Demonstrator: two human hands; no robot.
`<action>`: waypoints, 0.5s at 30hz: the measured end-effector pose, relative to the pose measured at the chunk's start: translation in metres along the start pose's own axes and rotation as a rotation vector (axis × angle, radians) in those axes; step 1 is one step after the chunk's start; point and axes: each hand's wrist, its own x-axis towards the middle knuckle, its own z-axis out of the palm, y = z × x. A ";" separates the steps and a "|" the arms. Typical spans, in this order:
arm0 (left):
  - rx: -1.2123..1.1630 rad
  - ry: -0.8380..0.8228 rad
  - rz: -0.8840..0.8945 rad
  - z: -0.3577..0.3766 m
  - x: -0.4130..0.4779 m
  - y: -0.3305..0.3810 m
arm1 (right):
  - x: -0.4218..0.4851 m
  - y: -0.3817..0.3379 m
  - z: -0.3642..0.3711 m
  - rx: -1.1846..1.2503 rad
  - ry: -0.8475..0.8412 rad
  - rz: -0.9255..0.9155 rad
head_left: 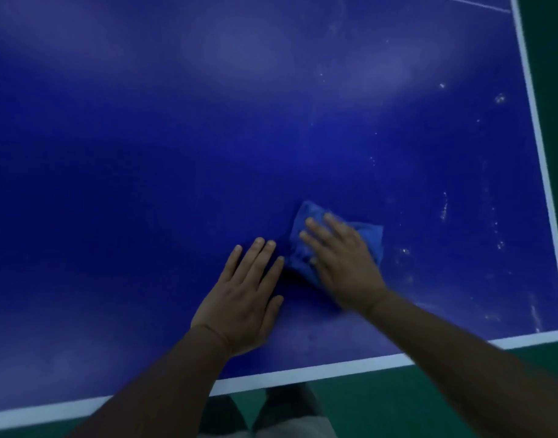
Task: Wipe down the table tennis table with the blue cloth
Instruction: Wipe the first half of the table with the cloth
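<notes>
The cloth [366, 237] lies on the table tennis table [176, 153], toward its near right corner. The right hand [344, 263] rests flat on the cloth. The left hand [242, 308] rests on the table just left of it, perhaps touching its edge.

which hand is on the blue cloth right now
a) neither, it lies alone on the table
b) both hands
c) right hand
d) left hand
c: the right hand lies flat on the crumpled cloth with straight fingers, while the left hand rests flat on the bare table beside it.
</notes>
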 end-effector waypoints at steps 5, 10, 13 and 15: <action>0.021 -0.022 -0.031 -0.001 -0.002 0.001 | 0.035 0.044 -0.007 0.038 0.162 0.629; -0.131 0.105 -0.105 -0.005 0.000 0.000 | -0.024 -0.044 0.001 0.039 -0.002 0.114; -0.088 0.211 -0.255 -0.013 0.012 -0.017 | 0.016 0.020 -0.001 0.057 0.026 0.032; -0.054 0.259 -0.392 -0.019 0.021 -0.035 | 0.053 0.062 -0.009 0.056 0.056 0.233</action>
